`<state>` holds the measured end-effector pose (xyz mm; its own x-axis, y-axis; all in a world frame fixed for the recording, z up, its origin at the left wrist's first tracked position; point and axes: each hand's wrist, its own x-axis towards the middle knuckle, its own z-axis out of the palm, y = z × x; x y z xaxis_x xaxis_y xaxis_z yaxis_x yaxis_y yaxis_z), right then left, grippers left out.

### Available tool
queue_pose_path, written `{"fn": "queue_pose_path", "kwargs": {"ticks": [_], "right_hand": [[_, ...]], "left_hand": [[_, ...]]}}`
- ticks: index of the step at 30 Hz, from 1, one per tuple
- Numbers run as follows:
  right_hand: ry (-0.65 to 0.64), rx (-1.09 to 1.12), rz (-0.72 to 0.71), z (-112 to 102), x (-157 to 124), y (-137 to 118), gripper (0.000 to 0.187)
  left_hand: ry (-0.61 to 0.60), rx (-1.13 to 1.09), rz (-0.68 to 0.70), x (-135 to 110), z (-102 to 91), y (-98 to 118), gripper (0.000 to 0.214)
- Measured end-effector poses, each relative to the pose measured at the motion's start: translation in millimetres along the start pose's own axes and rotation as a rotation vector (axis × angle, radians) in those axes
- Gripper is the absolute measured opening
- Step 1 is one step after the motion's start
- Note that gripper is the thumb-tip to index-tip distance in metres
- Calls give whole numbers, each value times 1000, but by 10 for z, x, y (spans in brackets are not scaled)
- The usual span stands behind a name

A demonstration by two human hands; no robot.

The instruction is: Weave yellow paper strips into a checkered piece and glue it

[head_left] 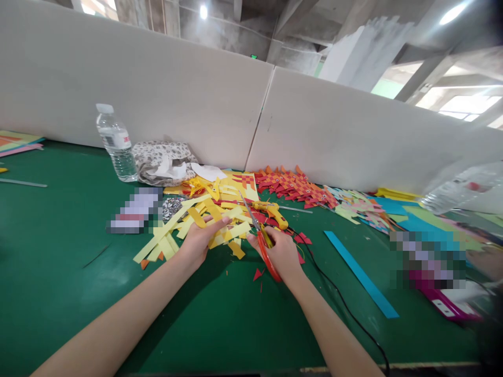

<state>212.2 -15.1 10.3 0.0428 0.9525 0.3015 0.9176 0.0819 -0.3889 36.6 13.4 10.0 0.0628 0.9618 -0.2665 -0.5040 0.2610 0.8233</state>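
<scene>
My left hand [200, 238] pinches a woven piece of yellow paper strips [204, 217] that lies on the green table [58, 246]. My right hand [281, 251] grips red-handled scissors [261, 241], whose blades point up and away toward the yellow strips. A yellow glue gun [273, 210] lies just beyond the scissors. Small red paper scraps [302, 239] are scattered around my right hand.
A water bottle [116, 142] and a patterned cloth bag [163, 159] stand at the back by the white partition [157, 89]. Red-orange woven paper fish [293, 186] are piled at the back right. A blue strip [359, 272] and a black cable [341, 303] lie to the right.
</scene>
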Motion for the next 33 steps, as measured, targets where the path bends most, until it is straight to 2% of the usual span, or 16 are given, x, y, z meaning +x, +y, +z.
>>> {"fn": "queue_pose_path", "kwargs": {"ticks": [3, 10, 33], "right_hand": [[4, -8, 28, -7, 2, 18, 28], [-60, -29, -26, 5, -4, 9, 27], [-57, -28, -31, 22, 1, 2, 25]], "left_hand": [[-4, 4, 2, 1, -7, -7, 33], [-24, 6, 7, 13, -14, -1, 29], [-59, 24, 23, 47, -58, -40, 29]]}}
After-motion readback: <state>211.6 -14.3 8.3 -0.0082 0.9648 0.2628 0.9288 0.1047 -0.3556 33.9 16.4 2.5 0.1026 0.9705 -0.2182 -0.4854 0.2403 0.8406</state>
